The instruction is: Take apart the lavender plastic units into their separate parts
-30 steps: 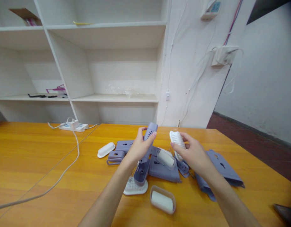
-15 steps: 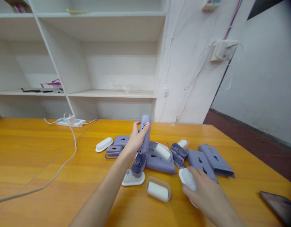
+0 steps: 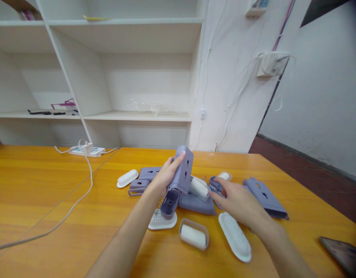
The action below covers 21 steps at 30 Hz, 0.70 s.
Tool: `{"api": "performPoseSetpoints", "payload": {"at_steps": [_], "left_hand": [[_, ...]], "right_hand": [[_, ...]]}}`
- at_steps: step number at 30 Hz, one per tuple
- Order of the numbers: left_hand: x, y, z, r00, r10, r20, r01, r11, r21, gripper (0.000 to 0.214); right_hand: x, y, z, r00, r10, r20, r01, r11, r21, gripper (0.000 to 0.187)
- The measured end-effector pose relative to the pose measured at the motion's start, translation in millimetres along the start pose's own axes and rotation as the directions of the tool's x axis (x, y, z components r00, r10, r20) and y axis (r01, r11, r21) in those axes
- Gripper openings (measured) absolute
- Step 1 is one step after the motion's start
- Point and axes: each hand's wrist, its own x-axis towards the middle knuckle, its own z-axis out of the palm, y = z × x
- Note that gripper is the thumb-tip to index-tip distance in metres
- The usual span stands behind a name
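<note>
My left hand (image 3: 165, 175) grips a purple plastic holder (image 3: 183, 170) with keyhole slots and small holes, raised over the pile. Fingers apart, my right hand (image 3: 234, 197) hovers between a white rounded block (image 3: 199, 188) and a purple cup-like piece (image 3: 214, 184), holding nothing I can see. Below it lies a white oval bristled piece (image 3: 234, 236). Under the held holder are another purple cup (image 3: 170, 204) and a white bristled tray (image 3: 163, 220). Closer to me, a clear case (image 3: 194, 234) has a white block in it.
Flat purple holders (image 3: 266, 197) lie at the right, partly behind my right hand. A white oval piece (image 3: 127, 178) is at the left. A phone (image 3: 341, 253) rests at the right edge. A power strip (image 3: 88, 150) with a cable stands at the back, before white shelves (image 3: 143, 115).
My right hand has let go of the white oval piece, which now lies on the table, and moved up toward the pile. The holder in my left hand has turned, showing its slotted face.
</note>
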Motion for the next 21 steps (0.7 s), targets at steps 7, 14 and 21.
{"api": "performPoseSetpoints", "payload": {"at_steps": [7, 14, 21], "left_hand": [[-3.3, -1.8, -7.3, 0.966, -0.115, 0.233, 0.1, 0.992, 0.073, 0.052], [-1.1, 0.4, -17.0, 0.953, -0.181, 0.243, 0.158, 0.981, 0.112, 0.048], [-4.6, 13.4, -23.6, 0.989, 0.064, 0.136, -0.125, 0.854, 0.505, 0.051]], "right_hand": [[65.5, -31.0, 12.3, 0.997, -0.066, 0.033, 0.011, 0.578, 0.816, 0.049], [62.1, -27.8, 14.0, 0.994, -0.067, 0.088, -0.051, 0.425, 0.904, 0.043], [54.9, -13.8, 4.9, 0.907, -0.254, 0.336, -0.213, 0.412, 0.886, 0.037]]}}
